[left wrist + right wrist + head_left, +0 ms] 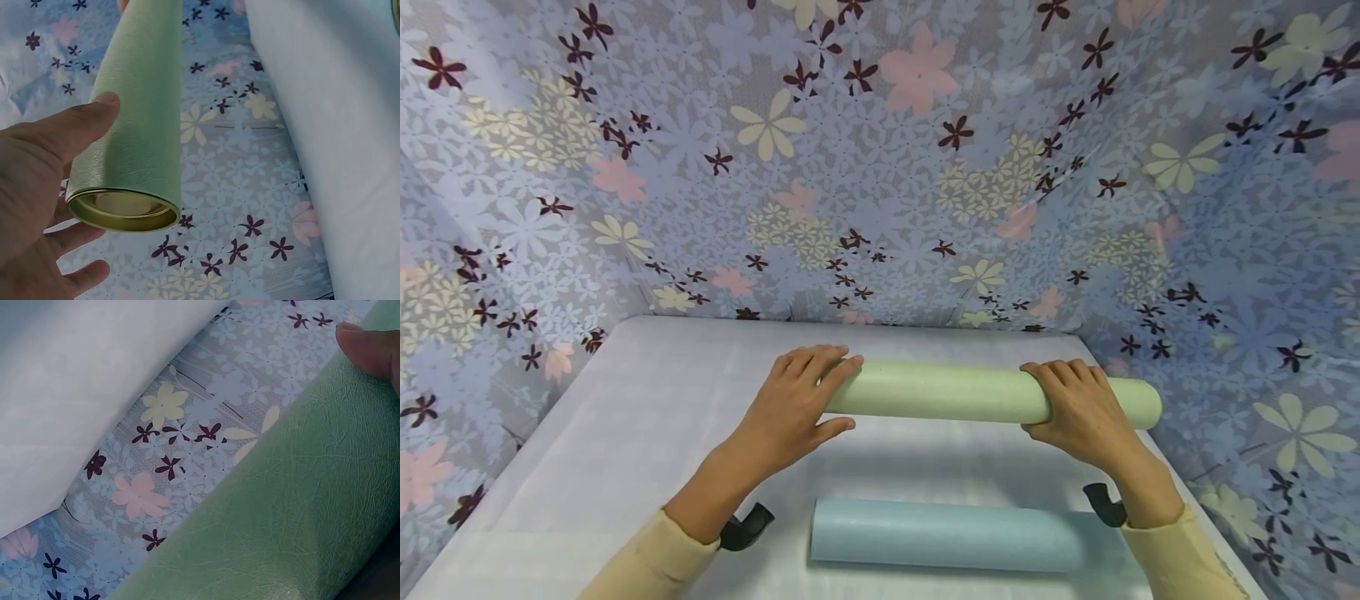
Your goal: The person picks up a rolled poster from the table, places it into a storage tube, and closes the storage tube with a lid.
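A light green cardboard tube [940, 390] lies level above the white-covered table, its shadow falling below it. Near its right end, my right hand [1078, 410] grips it, fingers over the top and thumb underneath. The right thumb [369, 351] shows against the green surface in the right wrist view. At the other end is my left hand [793, 404], fingers extended around the tube's end and thumb spread from them. In the left wrist view, the tube's gold metal-rimmed end [125, 209] sits between the left thumb [94, 119] and the spread fingers behind.
A light blue tube [947, 536] lies on the table [647, 417] in front, its right part partly behind the right sleeve. Flower-patterned cloth [880, 167] hangs behind and at both sides of the table. Black curved pieces [747, 527] are at both wrists.
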A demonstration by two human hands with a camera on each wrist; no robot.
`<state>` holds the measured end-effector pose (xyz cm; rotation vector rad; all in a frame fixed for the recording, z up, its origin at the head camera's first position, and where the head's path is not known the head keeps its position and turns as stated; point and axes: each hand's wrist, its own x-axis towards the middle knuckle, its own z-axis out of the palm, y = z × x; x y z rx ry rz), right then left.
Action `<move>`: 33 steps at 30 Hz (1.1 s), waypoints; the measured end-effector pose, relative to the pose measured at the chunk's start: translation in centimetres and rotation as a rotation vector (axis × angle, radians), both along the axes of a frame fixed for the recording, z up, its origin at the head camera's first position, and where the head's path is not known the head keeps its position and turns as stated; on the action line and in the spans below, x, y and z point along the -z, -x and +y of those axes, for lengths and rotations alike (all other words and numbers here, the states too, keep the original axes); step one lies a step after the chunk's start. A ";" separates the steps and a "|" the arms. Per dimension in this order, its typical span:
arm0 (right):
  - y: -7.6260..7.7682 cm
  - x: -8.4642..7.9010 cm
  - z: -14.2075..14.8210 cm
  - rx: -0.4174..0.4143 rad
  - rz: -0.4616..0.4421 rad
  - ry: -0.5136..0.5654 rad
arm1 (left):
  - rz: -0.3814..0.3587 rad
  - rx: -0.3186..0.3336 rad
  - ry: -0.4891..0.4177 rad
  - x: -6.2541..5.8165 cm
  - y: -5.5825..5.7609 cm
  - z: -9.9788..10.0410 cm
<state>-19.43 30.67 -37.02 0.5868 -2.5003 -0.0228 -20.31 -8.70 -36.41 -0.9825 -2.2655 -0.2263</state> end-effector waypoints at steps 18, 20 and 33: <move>-0.6 2.3 0.5 0.019 -0.142 -0.060 | -0.172 0.003 0.094 3.3 1.1 1.4; -0.6 2.7 0.6 0.023 -0.168 -0.064 | -0.194 0.006 0.107 3.7 1.2 1.5; -0.3 3.8 0.3 0.047 -0.328 -0.142 | -0.400 0.026 0.151 5.9 2.0 2.1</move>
